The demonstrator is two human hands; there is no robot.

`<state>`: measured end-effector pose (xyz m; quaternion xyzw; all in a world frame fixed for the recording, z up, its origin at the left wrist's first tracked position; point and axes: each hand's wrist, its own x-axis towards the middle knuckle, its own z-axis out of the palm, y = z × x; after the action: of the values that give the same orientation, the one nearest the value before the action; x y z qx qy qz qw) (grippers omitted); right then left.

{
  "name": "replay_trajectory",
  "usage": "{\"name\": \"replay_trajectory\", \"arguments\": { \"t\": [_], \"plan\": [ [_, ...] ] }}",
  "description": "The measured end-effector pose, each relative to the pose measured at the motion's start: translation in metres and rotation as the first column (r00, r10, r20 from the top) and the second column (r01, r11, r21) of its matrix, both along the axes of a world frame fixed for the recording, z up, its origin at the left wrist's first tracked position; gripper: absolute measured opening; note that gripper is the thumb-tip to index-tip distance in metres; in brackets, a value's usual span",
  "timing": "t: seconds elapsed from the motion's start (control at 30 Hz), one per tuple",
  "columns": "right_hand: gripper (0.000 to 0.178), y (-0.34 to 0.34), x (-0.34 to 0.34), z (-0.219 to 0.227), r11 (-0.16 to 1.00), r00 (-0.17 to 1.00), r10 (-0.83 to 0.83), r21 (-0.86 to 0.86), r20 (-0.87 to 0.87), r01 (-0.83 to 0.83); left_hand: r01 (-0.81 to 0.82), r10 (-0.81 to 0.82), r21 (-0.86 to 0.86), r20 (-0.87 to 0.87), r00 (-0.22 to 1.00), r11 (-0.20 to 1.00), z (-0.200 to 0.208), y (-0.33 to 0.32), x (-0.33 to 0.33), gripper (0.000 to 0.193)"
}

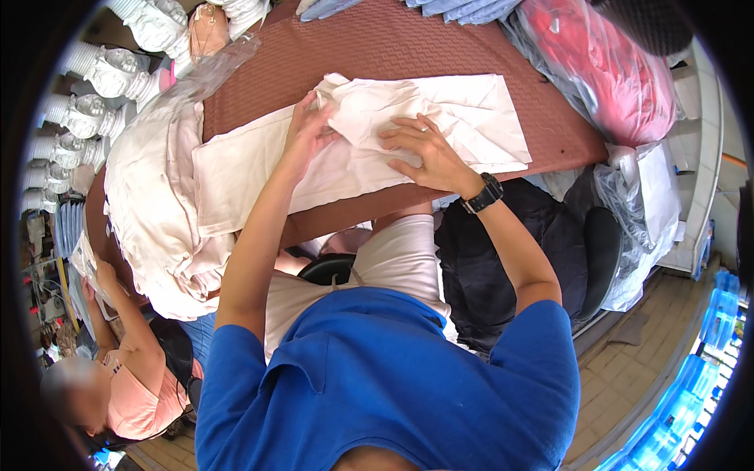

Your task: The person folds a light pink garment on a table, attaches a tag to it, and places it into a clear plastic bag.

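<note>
A length of off-white cloth [267, 157] lies flat across the table, with a rumpled, doubled part of the same colour [365, 114] on top of it. At the left edge of that rumpled part is my left hand [309, 133], its fingers apart and slightly curved against the fabric. My right hand [420, 149] rests palm down on the wrinkled cloth, fingers spread. Neither hand is closed around the material. The cloth's garment kind cannot be told from here.
The brown textured table cover [314, 47] lies underneath. A heap of off-white cloth [157, 196] hangs over the left side. Bagged red-pink goods [605, 71] sit far right; folded blue cloths [463, 8] lie at the back. A co-worker in pink [141, 392] is at lower left.
</note>
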<state>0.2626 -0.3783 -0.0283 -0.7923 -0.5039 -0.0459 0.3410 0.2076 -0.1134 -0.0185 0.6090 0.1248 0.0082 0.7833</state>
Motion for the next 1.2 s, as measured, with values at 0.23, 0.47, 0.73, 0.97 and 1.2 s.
{"name": "replay_trajectory", "arguments": {
  "t": [0.23, 0.47, 0.73, 0.97, 1.2],
  "plan": [
    [0.032, -0.001, 0.016, -0.007, 0.952, 0.964, -0.267, 0.149, -0.013, 0.266, -0.158, 0.159, 0.473, 0.038, 0.987, 0.867, -0.02, 0.013, 0.044, 0.064],
    [0.042, -0.023, 0.014, -0.02, 0.923, 0.926, -0.378, 0.085, 0.015, 0.376, -0.289, 0.286, 0.244, 0.05, 0.957, 0.926, 0.002, 0.021, -0.058, 0.065],
    [0.034, -0.024, 0.013, -0.027, 0.932, 0.924, -0.363, 0.039, 0.119, 0.361, -0.227, 0.22, 0.457, 0.07, 0.973, 0.86, -0.033, 0.053, -0.054, 0.054],
    [0.042, -0.02, 0.022, -0.024, 0.927, 0.924, -0.374, 0.068, 0.08, 0.37, -0.333, 0.312, 0.633, 0.149, 0.938, 0.699, -0.042, 0.05, -0.092, 0.046],
    [0.052, 0.085, -0.021, 0.031, 0.959, 0.914, -0.282, 0.106, 0.293, 0.262, 0.087, 0.538, 0.946, 0.101, 0.837, -0.314, 0.006, 0.163, -0.135, 0.047]
  ]
}}
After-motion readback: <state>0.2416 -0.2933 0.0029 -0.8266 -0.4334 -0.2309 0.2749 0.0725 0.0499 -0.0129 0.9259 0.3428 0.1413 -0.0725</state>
